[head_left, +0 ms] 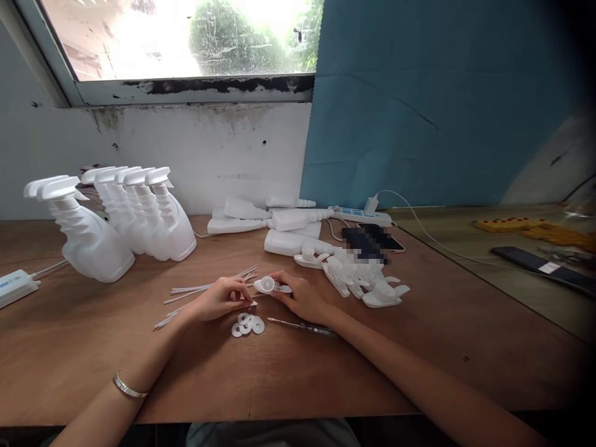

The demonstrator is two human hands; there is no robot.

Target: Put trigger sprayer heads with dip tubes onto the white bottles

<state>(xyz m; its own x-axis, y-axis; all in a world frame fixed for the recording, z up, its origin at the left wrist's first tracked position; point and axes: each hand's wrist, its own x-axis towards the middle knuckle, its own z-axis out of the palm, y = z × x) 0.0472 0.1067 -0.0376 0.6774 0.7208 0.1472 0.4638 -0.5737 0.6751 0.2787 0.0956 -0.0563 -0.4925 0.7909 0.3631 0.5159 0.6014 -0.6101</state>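
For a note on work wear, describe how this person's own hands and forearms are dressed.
The left hand and right hand are bare, without gloves. Around the left forearm sits a silver-coloured bracelet, a narrow band whose pattern is too small to make out. The right forearm shows nothing worn, and no sleeve covers either.

The small white piece point(253, 304) in my left hand point(226, 297) is too tiny to identify. That same hand hides stretches of the thin white tubes point(189, 290). Pixelation blurs a phone point(357, 239); picture edges crop the window point(186, 40) and my left-side power strip point(16, 287).
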